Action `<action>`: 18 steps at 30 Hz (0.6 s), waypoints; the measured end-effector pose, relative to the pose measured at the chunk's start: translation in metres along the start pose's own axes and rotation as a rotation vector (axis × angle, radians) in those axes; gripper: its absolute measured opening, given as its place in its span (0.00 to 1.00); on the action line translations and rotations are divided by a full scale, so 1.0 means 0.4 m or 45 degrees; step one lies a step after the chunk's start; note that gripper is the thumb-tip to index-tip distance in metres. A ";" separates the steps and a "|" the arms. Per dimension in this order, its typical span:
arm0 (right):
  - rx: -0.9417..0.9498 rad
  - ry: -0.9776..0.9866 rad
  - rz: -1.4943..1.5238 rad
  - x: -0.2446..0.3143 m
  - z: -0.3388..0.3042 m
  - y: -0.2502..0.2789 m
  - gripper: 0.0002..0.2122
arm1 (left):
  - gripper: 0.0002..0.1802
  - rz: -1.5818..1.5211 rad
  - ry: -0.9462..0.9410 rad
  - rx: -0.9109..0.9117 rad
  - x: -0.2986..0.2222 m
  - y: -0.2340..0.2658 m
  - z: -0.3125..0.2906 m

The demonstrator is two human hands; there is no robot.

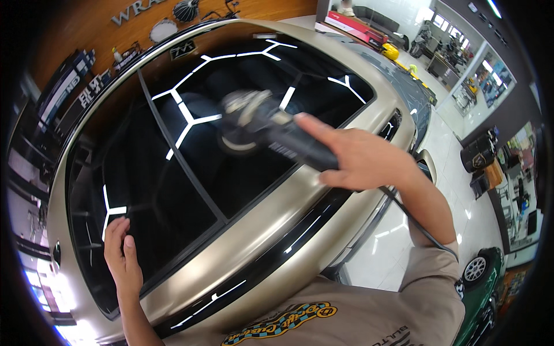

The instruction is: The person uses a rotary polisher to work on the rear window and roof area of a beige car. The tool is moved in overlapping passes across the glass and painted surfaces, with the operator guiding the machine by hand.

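My right hand (369,158) is closed around the rear of a black power polisher (283,132), the thumb stretched forward along its body. The polisher's head, somewhat blurred, is over the dark glass roof (202,173) of a gold car (202,259); whether its pad touches the glass I cannot tell. A black cord (412,219) runs from the tool back along my right forearm. At the lower left, my left hand (123,259) is at the glass with its fingers extended, holding nothing. Its contact with the surface is unclear.
A dark strip (179,153) crosses the glass, which reflects bright ceiling lights. A glossy black rail (300,239) lines the near side of the roof. Beyond the car's right end is a grey-blue car (398,75). A green car (479,294) stands at lower right, below a black drum (478,153).
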State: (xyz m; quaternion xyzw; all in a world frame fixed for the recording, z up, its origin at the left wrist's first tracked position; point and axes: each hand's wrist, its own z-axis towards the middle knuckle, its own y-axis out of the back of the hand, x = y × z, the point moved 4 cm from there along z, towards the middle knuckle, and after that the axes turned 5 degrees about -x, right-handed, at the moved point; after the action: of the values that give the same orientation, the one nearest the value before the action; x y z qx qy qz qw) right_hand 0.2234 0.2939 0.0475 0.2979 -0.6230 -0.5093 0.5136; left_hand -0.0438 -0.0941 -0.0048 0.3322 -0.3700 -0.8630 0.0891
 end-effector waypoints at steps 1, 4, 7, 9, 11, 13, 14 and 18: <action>-0.017 0.123 -0.034 0.026 0.017 -0.020 0.45 | 0.22 0.047 0.003 -0.018 0.020 0.005 -0.011; 0.087 0.143 -0.015 0.077 0.046 -0.035 0.46 | 0.18 0.130 0.082 -0.026 0.056 0.023 -0.035; 0.076 0.094 0.033 0.040 0.051 -0.003 0.46 | 0.18 0.138 0.109 -0.060 0.054 0.036 -0.034; 0.040 -0.077 0.067 -0.016 0.054 0.014 0.46 | 0.17 0.114 0.117 -0.075 0.047 0.037 -0.034; -0.074 -0.218 -0.006 -0.105 0.054 0.038 0.47 | 0.16 0.086 0.115 -0.074 0.041 0.030 -0.032; -0.106 -0.435 -0.056 -0.177 0.061 0.081 0.50 | 0.16 0.089 0.121 -0.056 0.021 0.029 -0.019; -0.132 -0.518 -0.088 -0.233 0.074 0.094 0.49 | 0.16 0.094 0.124 -0.047 0.010 0.034 -0.012; -0.265 -0.594 -0.105 -0.427 0.102 0.155 0.49 | 0.21 0.014 0.119 -0.114 -0.015 0.034 0.009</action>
State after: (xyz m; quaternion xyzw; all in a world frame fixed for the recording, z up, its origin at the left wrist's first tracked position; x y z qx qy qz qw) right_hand 0.2445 0.4790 0.0502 0.1431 -0.6561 -0.6462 0.3627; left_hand -0.0428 -0.0993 0.0098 0.3658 -0.3280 -0.8618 0.1258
